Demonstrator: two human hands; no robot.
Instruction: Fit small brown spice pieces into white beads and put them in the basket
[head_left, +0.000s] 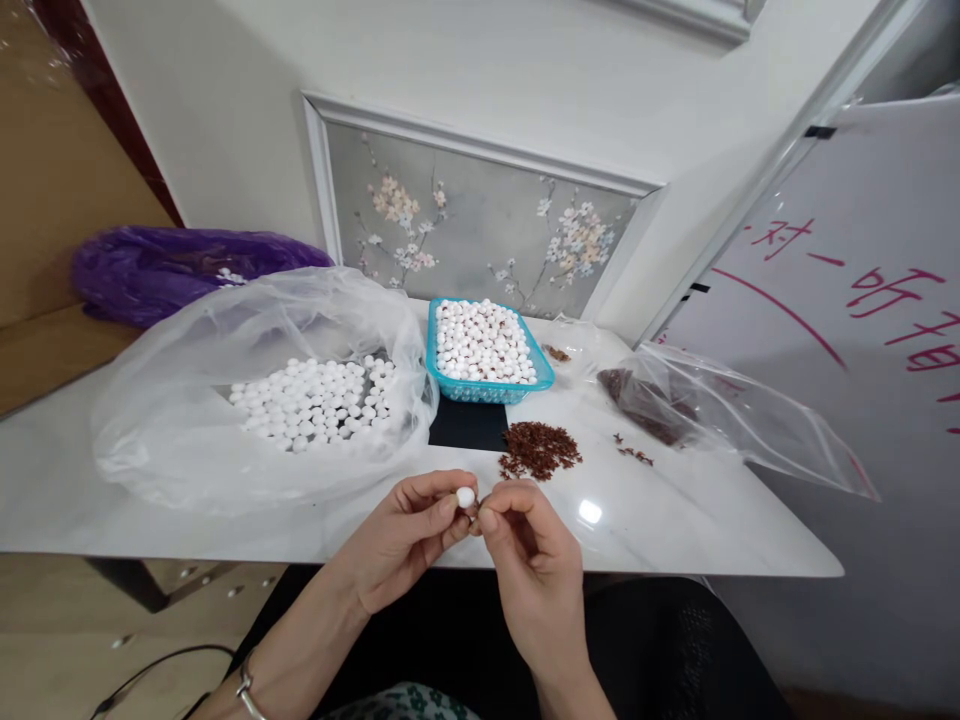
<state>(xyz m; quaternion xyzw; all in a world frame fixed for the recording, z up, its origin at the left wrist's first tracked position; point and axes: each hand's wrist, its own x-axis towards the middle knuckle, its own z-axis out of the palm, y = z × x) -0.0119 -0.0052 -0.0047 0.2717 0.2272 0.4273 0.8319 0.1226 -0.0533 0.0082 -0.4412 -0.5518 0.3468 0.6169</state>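
Observation:
My left hand [412, 535] pinches a small white ball [466, 497] between thumb and forefinger, above the table's front edge. Touching or nearly touching it, my right hand [529, 550] has its thumb and forefinger pressed together on a tiny dark piece, too small to make out. Just beyond the hands lies a pile of small reddish-brown pieces [538, 449]. Many white balls fill a blue basket [491, 391] behind that pile. More white balls [315, 400] sit in a large translucent plastic bag [172, 400] on the left.
A purple bag [187, 262] rests at the back left. On the right, a clear zip bag [765, 405] holds dark brown pieces, with a few loose pieces [634, 452] before it. A black flat object [469, 425] lies under the basket's front. A whiteboard [847, 250] stands right.

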